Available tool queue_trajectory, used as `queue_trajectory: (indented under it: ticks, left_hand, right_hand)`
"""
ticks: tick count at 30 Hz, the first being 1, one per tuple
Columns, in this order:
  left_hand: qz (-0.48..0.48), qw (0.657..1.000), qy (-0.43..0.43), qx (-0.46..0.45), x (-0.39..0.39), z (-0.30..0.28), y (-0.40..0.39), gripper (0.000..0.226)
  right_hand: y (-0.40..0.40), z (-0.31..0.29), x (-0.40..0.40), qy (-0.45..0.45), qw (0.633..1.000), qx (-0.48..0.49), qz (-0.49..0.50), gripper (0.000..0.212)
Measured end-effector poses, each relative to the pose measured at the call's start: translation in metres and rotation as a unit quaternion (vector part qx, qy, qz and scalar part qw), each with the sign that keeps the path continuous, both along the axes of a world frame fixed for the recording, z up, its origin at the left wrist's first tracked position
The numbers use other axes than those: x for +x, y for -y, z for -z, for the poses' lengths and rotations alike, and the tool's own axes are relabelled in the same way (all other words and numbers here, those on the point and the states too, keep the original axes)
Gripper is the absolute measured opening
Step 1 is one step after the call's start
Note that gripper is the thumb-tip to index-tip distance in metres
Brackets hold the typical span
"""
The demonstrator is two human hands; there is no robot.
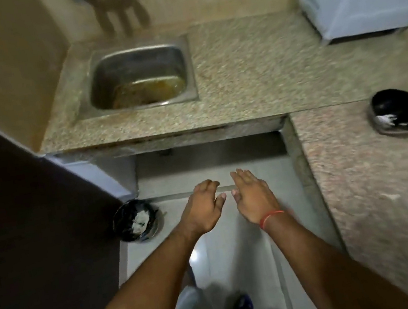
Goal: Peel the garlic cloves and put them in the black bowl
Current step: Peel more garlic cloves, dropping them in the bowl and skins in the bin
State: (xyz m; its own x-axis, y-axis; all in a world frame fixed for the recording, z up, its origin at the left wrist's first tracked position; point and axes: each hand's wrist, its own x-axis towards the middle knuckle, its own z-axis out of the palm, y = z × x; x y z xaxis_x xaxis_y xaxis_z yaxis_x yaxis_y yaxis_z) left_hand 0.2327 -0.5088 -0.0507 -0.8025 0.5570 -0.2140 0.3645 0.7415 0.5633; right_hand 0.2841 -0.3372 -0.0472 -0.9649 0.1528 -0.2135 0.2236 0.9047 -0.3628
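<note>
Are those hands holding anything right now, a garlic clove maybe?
No, nothing is held. The left hand and right hand hover over the floor, fingers loose and empty.

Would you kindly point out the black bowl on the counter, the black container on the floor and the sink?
Black bowl point(397, 110): head view, on its dark inner wall.
Black container point(127, 218): head view, on its dark left rim.
Sink point(135, 63): head view, on its back wall.

Both hands, left hand point(204, 206) and right hand point(254, 198), hover empty above the floor point(230, 252).
</note>
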Motion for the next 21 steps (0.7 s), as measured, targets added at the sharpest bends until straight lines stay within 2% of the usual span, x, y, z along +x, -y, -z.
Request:
queue_trajectory:
  ticks: [5,10,14,18,21]
  left_hand:
    - [0.11,0.994,-0.022,0.01,0.019,-0.041,-0.097,0.054]
    - [0.203,0.978,-0.038,0.006,0.03,-0.061,-0.185,0.053]
    - [0.263,0.964,-0.028,-0.006,0.031,-0.055,-0.235,0.048]
    - [0.312,0.948,-0.001,-0.057,0.025,-0.043,-0.281,0.049]
    - [0.338,0.939,0.012,-0.065,0.017,-0.042,-0.315,0.057]
  right_hand:
    - [-0.083,-0.039,0.055,-0.021,0.996,0.011,0.088,0.056]
    - [-0.15,-0.051,0.098,-0.03,0.982,-0.001,0.184,0.056]
    - [-0.186,-0.052,0.117,-0.024,0.973,-0.016,0.228,0.059]
    - [-0.218,-0.047,0.124,-0.016,0.958,-0.022,0.286,0.062]
    - [-0.246,-0.039,0.117,-0.011,0.945,-0.007,0.328,0.058]
